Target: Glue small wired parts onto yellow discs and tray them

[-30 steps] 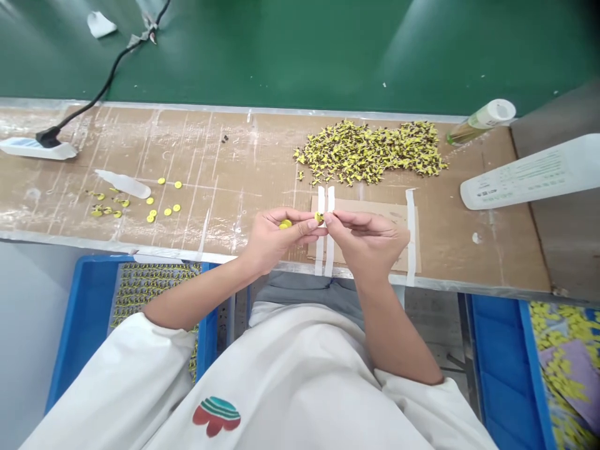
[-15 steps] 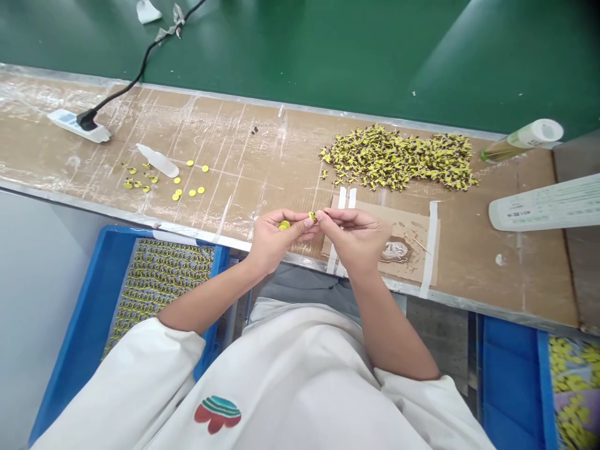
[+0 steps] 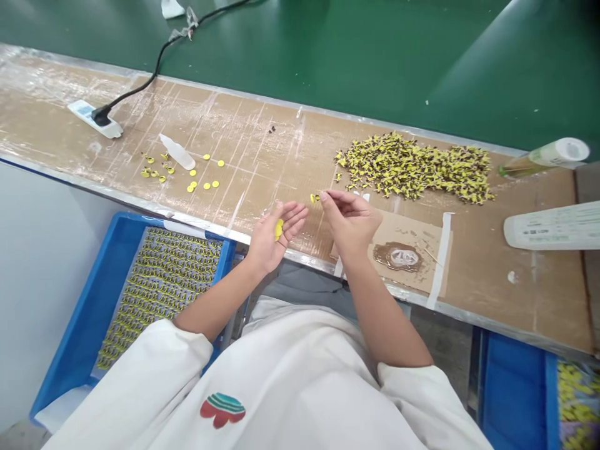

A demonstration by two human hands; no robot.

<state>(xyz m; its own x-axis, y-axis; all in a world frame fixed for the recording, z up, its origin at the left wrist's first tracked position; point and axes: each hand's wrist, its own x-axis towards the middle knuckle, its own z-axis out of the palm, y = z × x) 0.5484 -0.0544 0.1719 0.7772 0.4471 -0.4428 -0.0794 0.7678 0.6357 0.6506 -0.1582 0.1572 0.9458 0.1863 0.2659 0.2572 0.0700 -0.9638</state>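
My right hand is closed in a pinch on a small yellow piece with a round base, held above the cardboard-covered table. My left hand is turned palm up with its fingers extended, and holds a few yellow discs against the palm by the thumb. A small gap parts the two hands. Below my right hand lies a cardboard sheet bearing a wet patch of clear glue-like liquid. Beyond it is a heap of tiny yellow-and-black pieces.
Loose yellow discs and a white squeeze bottle lie at the left, near a power strip with a black cord. Two cylindrical containers are at the right. A blue crate at lower left holds rows of yellow pieces.
My hands have moved apart, the right one up and away with the small yellow piece. My left fingers have let go of that piece and straightened. The camera view has shifted slightly.
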